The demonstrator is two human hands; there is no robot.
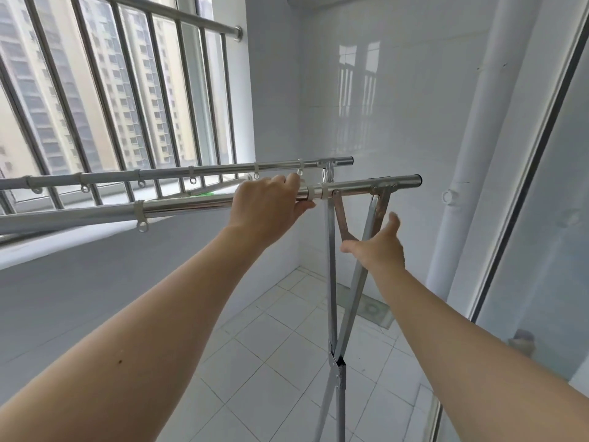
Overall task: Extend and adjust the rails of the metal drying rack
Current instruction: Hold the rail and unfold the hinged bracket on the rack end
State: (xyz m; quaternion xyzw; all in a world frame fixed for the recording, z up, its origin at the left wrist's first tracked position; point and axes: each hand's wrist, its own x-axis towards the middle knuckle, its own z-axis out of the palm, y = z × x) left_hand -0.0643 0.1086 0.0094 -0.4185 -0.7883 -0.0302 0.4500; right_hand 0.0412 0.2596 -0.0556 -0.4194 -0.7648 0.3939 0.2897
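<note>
Near rail (178, 204): runs from the left edge to a black end cap at right, thicker tube on the left, thinner tube sliding out of it at a collar; held level at chest height, ready for lengthening.
Left hand (271, 205): wrapped closed around the near rail just left of the collar, likely to brace the outer tube while the inner one moves.
Right hand (377, 242): open, fingers spread, gripping nothing; reaching toward the crossed legs (353, 282) below the rail's right end, probably to steady or pull that end outward.
Hinge strap (342, 218): flat metal link hanging from the rail; thumb tip close to its lower end, contact hard to judge from this angle.
Far rail (197, 170): parallel and just behind, carrying small plastic hanger rings, untouched.
Rack position: beside the barred window (95, 90), standing on the tiled floor (271, 346), white pipe (462, 186) well apart at right.
</note>
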